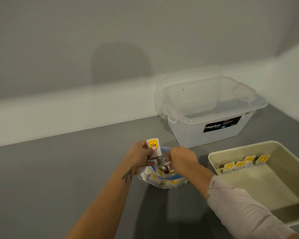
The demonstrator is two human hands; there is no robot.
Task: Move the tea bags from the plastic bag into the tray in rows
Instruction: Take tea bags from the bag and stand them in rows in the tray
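The left hand (pixel 141 155) pinches one tea bag (pixel 154 147) between thumb and fingers, holding it upright: its long axis runs up and down, the yellow label at the top end and facing the camera. The same hand also appears to hold the blue-edged rim of the plastic bag (pixel 162 176), which sits on the grey floor (pixel 59 169) just below and between both hands.

The right hand (pixel 181 158), just beside the left, reaches down into the bag's open mouth with its fingers curled; whether they grip anything inside I cannot tell. More tea bags (pixel 164 181) lie jumbled in the bag under the hands, pointing every which way.

To the right of the right forearm is the cream tray (pixel 212 156). A single row of tea bags (pixel 243 163) stands along its far wall, labels up, the row running left to right.

Beyond the right hand stands a clear storage box (pixel 209 118) near the white wall (pixel 76 107).
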